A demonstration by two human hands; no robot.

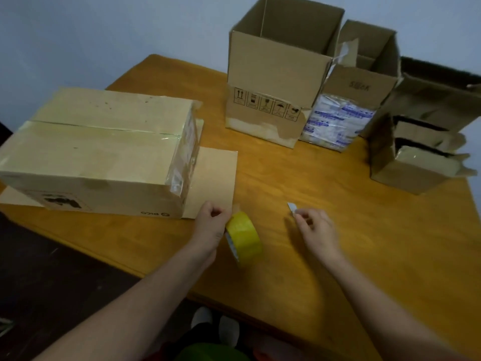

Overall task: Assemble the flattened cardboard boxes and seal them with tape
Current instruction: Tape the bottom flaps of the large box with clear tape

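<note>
A sealed cardboard box (104, 149) lies on its side at the left of the wooden table (338, 217), with shiny tape along its top seam and right end. One loose flap (213, 178) spreads flat on the table beside it. My left hand (208, 225) grips a yellow tape roll (243, 238) just below that flap. To its right, my right hand (315, 227) pinches a small silver blade (292, 207) that points up and away from me.
A tall open box (278, 82) with handling symbols stands at the back. Beside it a second open box (361, 82) holds plastic-wrapped packs (335, 123). Several smaller boxes (411, 162) crowd the right edge. The table's near edge runs diagonally below my arms.
</note>
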